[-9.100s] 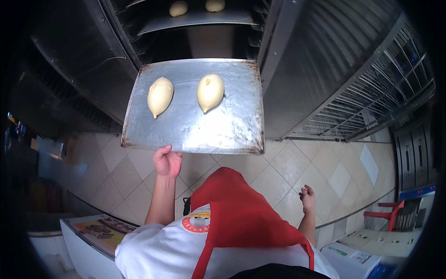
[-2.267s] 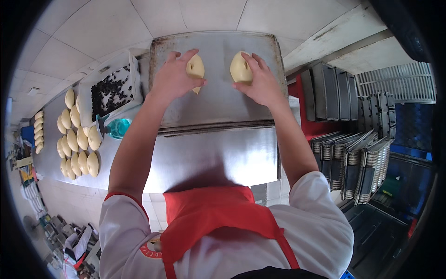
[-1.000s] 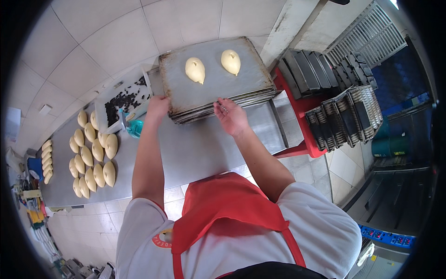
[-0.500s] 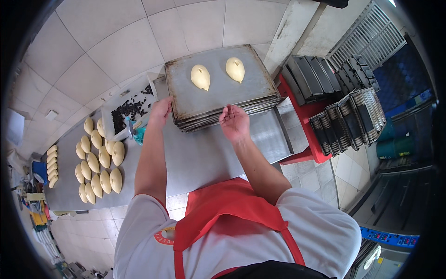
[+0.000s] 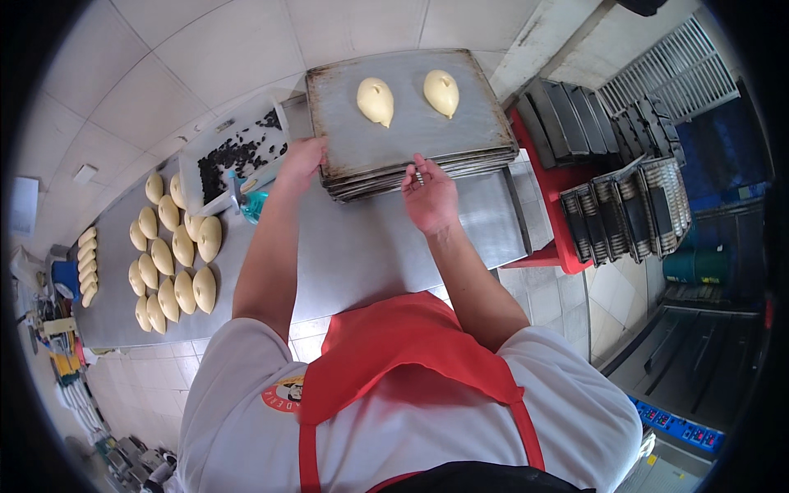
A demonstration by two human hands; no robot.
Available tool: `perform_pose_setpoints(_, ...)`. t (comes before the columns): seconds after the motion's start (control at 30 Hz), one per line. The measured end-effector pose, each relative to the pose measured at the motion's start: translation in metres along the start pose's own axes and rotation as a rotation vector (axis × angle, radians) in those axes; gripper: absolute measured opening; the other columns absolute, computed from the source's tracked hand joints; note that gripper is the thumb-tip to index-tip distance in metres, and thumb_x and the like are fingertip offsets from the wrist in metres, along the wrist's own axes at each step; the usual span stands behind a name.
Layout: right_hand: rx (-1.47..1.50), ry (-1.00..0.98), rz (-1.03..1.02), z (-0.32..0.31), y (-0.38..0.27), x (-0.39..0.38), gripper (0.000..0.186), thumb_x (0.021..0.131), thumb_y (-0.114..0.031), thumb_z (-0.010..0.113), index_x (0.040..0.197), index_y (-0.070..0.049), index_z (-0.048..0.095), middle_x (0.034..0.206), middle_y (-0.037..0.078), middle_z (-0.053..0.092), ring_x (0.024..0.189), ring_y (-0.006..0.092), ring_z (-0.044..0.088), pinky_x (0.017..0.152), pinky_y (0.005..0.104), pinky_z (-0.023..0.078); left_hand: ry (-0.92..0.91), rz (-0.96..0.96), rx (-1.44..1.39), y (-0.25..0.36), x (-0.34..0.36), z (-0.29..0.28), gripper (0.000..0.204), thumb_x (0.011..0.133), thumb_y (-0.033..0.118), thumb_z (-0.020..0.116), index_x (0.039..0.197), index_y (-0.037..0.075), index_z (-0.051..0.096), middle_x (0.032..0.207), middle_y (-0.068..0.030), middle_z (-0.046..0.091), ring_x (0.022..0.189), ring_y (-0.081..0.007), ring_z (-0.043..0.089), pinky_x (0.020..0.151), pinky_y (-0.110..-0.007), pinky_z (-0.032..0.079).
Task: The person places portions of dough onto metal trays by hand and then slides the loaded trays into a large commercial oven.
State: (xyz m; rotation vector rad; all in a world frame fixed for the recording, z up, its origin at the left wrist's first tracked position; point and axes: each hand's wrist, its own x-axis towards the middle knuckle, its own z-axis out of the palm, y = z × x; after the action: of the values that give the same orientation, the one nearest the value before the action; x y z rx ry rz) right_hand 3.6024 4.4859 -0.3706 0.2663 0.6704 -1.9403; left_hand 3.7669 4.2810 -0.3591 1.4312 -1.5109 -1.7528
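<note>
Two pale oval dough pieces (image 5: 375, 100) (image 5: 441, 92) sit on the top baking tray (image 5: 407, 135) of a stack on the steel bench (image 5: 345, 246). My left hand (image 5: 311, 156) has its fingers closed around the left front corner of the stack. My right hand (image 5: 427, 193), palm up, curls its fingers onto the front edge. How many trays they grip is unclear. Beside my left wrist are a teal bottle (image 5: 253, 205) and a white crate (image 5: 207, 152) of dark bits.
Several dough pieces (image 5: 185, 251) lie at the bench's left, with a row of smaller ones (image 5: 87, 267) farther left. At right, metal pans (image 5: 620, 214) rest on a red plastic stand (image 5: 549, 168); beyond are a green drum (image 5: 694, 265) and a blue control panel (image 5: 678, 426).
Earlier my left hand held a tray at a steel cabinet, then both hands held dough on this stack. They have since left the dough for the tray edges. Lately only the view has shifted.
</note>
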Motion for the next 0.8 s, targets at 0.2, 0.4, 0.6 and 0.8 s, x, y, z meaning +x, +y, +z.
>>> perform_pose_setpoints(0.2, 0.168, 0.140, -0.050, 0.004, -0.001, 0.016, 0.013, 0.094, -0.014, 0.057, 0.103, -0.007, 0.051, 0.103, 0.005, 0.056, 0.084, 0.0178, 0.055, 0.072, 0.0304, 0.048, 0.036, -0.233, -0.435, 0.013, 0.016, -0.008, 0.012, 0.089, 0.019, 0.062, 0.081, 0.011, 0.057, 0.065, 0.0019, 0.046, 0.060, -0.0087, 0.044, 0.048, -0.023, 0.032)
perform_pose_setpoints(0.4, 0.201, 0.243, -0.005, 0.018, -0.020, 0.016, 0.013, 0.094, -0.013, 0.057, 0.104, -0.007, 0.052, 0.096, 0.005, 0.054, 0.085, 0.0204, 0.057, 0.077, 0.0344, 0.052, -0.050, -0.153, -0.382, 0.000, 0.033, -0.017, 0.006, 0.087, 0.013, 0.061, 0.084, 0.010, 0.057, 0.068, 0.0012, 0.051, 0.055, -0.0102, 0.045, 0.048, -0.025, 0.034)
perform_pose_setpoints(0.6, -0.308, -0.017, -0.250, 0.022, -0.053, 0.047, 0.035, 0.091, -0.004, 0.058, 0.124, -0.006, 0.046, 0.114, 0.009, 0.061, 0.097, 0.0268, 0.063, 0.089, 0.0456, 0.054, -0.331, 0.089, -0.335, -0.005, 0.025, -0.012, 0.059, 0.090, 0.003, 0.064, 0.142, -0.005, 0.038, 0.131, -0.0125, 0.057, 0.122, -0.0223, 0.053, 0.107, -0.033, 0.039)
perform_pose_setpoints(0.8, -0.344, 0.000, -0.447, -0.010, -0.139, -0.050, 0.042, 0.090, 0.000, 0.056, 0.129, -0.010, 0.045, 0.117, 0.008, 0.060, 0.102, 0.0231, 0.063, 0.084, 0.0420, 0.054, -0.530, 0.323, -0.480, 0.011, -0.074, 0.079, 0.062, 0.092, 0.000, 0.060, 0.148, -0.003, 0.033, 0.142, -0.0105, 0.049, 0.129, -0.0211, 0.047, 0.110, -0.034, 0.035)
